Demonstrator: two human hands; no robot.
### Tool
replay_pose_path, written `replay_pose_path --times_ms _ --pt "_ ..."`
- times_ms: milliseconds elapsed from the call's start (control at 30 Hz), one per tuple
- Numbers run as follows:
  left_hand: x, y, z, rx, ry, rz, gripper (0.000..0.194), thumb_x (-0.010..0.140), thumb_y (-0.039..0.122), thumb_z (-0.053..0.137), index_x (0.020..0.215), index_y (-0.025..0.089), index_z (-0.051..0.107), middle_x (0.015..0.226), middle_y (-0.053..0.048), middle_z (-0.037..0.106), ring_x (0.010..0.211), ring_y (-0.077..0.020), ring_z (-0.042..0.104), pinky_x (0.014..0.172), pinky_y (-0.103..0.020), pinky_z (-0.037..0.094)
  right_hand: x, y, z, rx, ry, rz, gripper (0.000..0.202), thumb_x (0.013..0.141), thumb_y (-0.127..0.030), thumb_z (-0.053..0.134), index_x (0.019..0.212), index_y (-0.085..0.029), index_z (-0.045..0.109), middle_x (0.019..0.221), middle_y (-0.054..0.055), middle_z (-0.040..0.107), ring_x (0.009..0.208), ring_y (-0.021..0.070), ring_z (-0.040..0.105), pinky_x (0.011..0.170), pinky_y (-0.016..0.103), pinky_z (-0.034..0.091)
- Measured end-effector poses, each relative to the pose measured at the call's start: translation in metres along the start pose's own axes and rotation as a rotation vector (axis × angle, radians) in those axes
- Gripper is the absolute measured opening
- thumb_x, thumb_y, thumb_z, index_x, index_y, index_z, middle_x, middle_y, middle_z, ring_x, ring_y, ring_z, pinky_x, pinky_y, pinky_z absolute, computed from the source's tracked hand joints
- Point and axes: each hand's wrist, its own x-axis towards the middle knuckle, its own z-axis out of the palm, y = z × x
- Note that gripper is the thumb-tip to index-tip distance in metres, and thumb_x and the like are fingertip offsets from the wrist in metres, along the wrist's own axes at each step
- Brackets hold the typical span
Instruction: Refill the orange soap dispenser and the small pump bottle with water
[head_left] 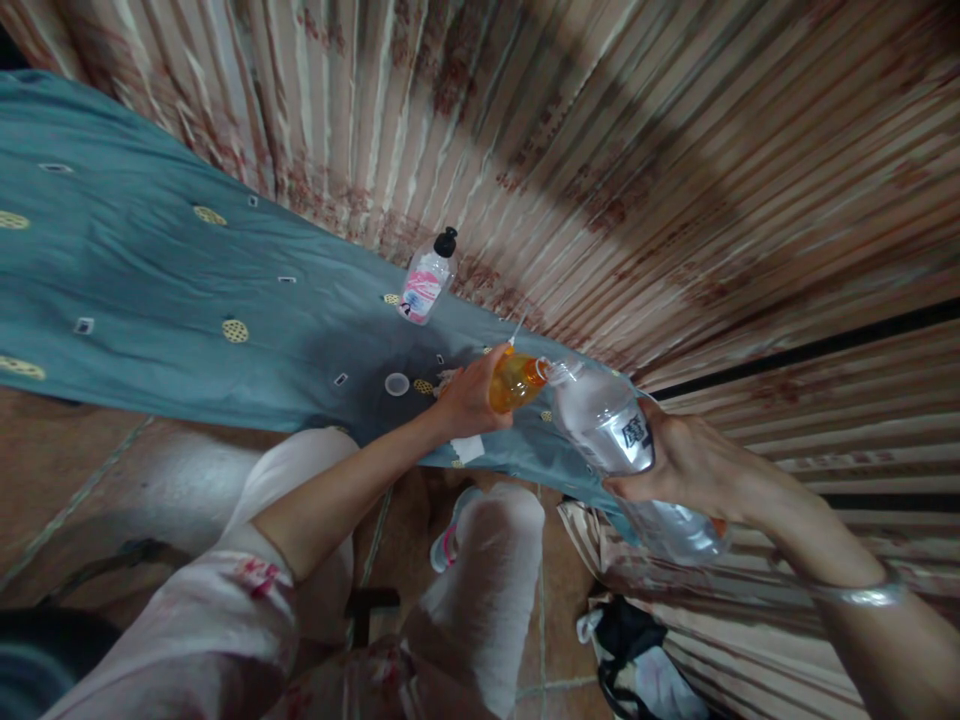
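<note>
While a clear bottle with a black pump (pixel 425 288) and a pink-and-white label sits on the blue-green cloth (pixel 150 260), the left hand (pixel 471 394) is wrapped around a small, see-through orange bottle (pixel 517 385) held over it. At that one's mouth, though I cannot tell if the 2 rims touch, begins a large clear bottle (pixel 592 412) with a silver label, slanting down rightward, gripped mid-body by the right hand (pixel 691 455).
</note>
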Motion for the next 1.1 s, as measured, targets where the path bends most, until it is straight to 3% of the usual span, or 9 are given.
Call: replay_pose_path --times_ms 233,467,733,900,1100 --pt "0.001 0.008 -0.004 0.004 -0.022 -0.052 0.114 0.066 0.024 0.09 0.168 0.023 0.04 0.162 -0.02 0.065 0.148 -0.0455 0.067 0.126 -0.066 0.054 -0.003 -0.005 -0.002 0.047 0.003 -0.017 0.042 0.07 -0.049 0.08 0.1 -0.023 0.065 0.066 0.001 0.069 0.068 0.0305 0.073 0.06 0.037 0.051" --pt "0.002 0.008 -0.004 0.012 -0.031 -0.055 0.115 0.066 0.023 0.089 0.169 0.019 0.039 0.164 -0.023 0.063 0.151 -0.0464 0.064 0.128 -0.067 0.052 -0.002 -0.004 0.0 0.002 0.004 0.027 0.047 0.067 -0.052 0.081 0.101 -0.022 0.065 0.068 0.0 0.067 0.068 0.029 0.072 0.061 0.037 0.051" --pt "0.001 0.006 -0.002 0.005 -0.017 -0.027 0.117 0.066 0.023 0.091 0.17 0.025 0.037 0.167 -0.019 0.062 0.152 -0.0442 0.064 0.129 -0.065 0.052 -0.001 0.0 0.003 0.039 -0.019 0.032 0.046 0.069 -0.051 0.082 0.102 -0.024 0.064 0.058 -0.003 0.062 0.055 0.0262 0.065 0.053 0.037 0.046" --pt "0.001 0.006 -0.003 0.01 -0.022 -0.04 0.116 0.067 0.023 0.089 0.171 0.024 0.037 0.167 -0.02 0.063 0.151 -0.0451 0.065 0.128 -0.066 0.053 0.0 0.005 0.004 0.025 0.048 -0.036 0.047 0.067 -0.054 0.081 0.099 -0.024 0.063 0.068 0.0 0.068 0.069 0.0288 0.071 0.062 0.038 0.051" --pt "0.001 0.003 -0.001 0.023 -0.009 -0.028 0.116 0.066 0.022 0.089 0.17 0.026 0.037 0.166 -0.019 0.063 0.151 -0.0446 0.065 0.127 -0.066 0.053 0.0 0.003 0.002 0.008 0.016 -0.004 0.047 0.066 -0.056 0.081 0.095 -0.024 0.062 0.068 0.0 0.067 0.067 0.0283 0.069 0.061 0.038 0.05"
